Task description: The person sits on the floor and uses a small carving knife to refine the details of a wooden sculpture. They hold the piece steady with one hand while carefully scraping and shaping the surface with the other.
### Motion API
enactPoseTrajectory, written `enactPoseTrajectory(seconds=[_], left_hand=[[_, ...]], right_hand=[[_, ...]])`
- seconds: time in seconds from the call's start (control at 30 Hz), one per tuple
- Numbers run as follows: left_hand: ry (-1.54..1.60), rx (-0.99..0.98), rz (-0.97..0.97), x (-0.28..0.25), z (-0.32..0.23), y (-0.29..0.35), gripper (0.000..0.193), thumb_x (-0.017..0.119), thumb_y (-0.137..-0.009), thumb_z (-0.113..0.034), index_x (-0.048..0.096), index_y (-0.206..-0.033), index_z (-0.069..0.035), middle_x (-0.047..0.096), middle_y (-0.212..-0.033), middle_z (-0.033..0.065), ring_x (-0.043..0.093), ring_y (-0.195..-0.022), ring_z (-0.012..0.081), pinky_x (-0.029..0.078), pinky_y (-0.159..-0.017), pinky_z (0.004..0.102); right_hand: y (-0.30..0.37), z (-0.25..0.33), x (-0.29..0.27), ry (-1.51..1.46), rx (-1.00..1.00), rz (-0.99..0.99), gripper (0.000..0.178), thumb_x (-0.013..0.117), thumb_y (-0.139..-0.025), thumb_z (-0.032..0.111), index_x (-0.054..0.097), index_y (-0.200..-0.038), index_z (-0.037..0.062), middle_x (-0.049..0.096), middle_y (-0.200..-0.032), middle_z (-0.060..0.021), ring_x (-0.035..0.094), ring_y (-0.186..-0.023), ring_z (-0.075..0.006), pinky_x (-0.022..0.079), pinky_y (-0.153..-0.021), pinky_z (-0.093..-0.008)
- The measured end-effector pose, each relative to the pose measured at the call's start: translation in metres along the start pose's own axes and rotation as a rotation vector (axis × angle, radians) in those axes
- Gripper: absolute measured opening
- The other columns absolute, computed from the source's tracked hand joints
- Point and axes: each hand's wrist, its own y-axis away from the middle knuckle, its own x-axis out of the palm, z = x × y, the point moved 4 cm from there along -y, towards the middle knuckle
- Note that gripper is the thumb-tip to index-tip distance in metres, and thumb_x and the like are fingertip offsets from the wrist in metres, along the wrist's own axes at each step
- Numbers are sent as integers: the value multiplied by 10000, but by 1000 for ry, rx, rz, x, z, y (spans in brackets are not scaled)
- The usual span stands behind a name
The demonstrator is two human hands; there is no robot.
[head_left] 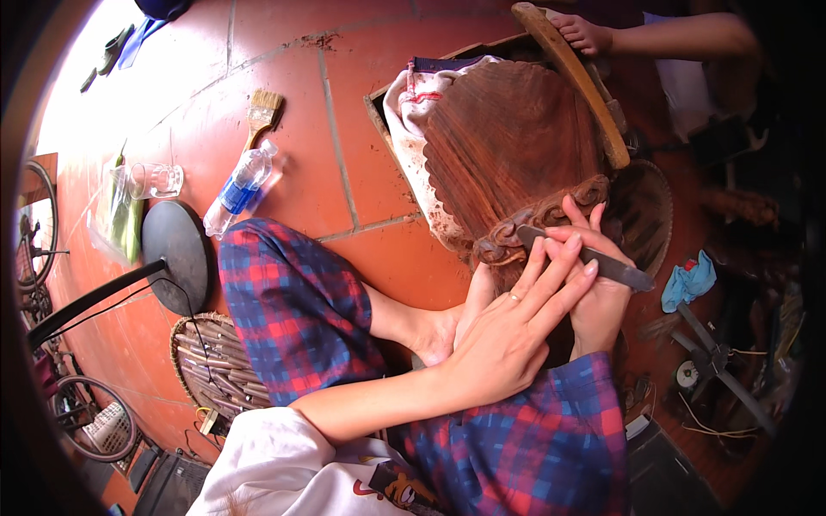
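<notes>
A dark, flat file point(626, 273) lies across the carved edge point(546, 215) of a brown wooden panel with a scalloped side. My right hand point(602, 301) is closed around the file, some of its fingers reaching over the carving. My left hand point(503, 348), with a ring on one finger, has its fingers stretched out; their tips are at the file and against the right hand. The wooden panel point(516, 142) leans on a white cloth point(406, 112) over a box-like frame. My bare foot point(434, 331) is just beside the carved edge.
Another person's hand point(583, 33) rests by a curved wooden bar point(576, 82) at the panel's far side. Left on the tiles are a brush point(262, 113), a plastic bottle point(241, 185), a glass mug point(157, 181) and a round black stand base point(176, 254). A blue cloth point(690, 282) hangs at right.
</notes>
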Motion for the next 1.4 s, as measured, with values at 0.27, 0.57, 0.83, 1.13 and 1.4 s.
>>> enactPoseTrajectory(seconds=[0.27,0.57,0.83,1.13,1.4], left_hand=[[71,-11,-8,-5,-3,0,861,532,-699,130,300,-1514,-23,132,-1596,266,129,-1474,453,263,-1157,494],[86,36,-6,3,1,-7,846,558,-743,112,280,-1527,-40,130,-1604,241,138,-1471,458,277,-1146,492],[9,0,19,7,2,-3,837,577,-751,88,269,-1522,-17,126,-1599,253,145,-1474,442,274,-1152,481],[-16,7,12,8,-1,0,855,597,-746,73,259,-1525,-20,126,-1597,256,149,-1472,444,289,-1147,486],[1,-3,-2,8,-3,-6,859,608,-744,67,253,-1523,-10,125,-1597,258,142,-1472,448,295,-1145,482]], right_hand=[[2,7,4,-7,76,-46,93,639,-875,13,716,-924,-2,737,-868,-85,618,-1175,-348,182,-1181,-555],[-2,0,-7,-12,27,-10,108,642,-866,24,731,-925,11,742,-871,-71,612,-1186,-364,157,-1185,-573],[-8,-4,-9,-67,48,-13,123,647,-838,13,752,-903,13,741,-849,-73,620,-1176,-358,117,-1195,-566],[-7,-6,-9,-94,37,13,119,631,-839,5,737,-894,-1,741,-856,-64,626,-1171,-342,112,-1200,-559],[-5,-5,-8,-81,42,-16,106,645,-837,-1,735,-895,0,740,-862,-70,634,-1163,-325,124,-1201,-551]])
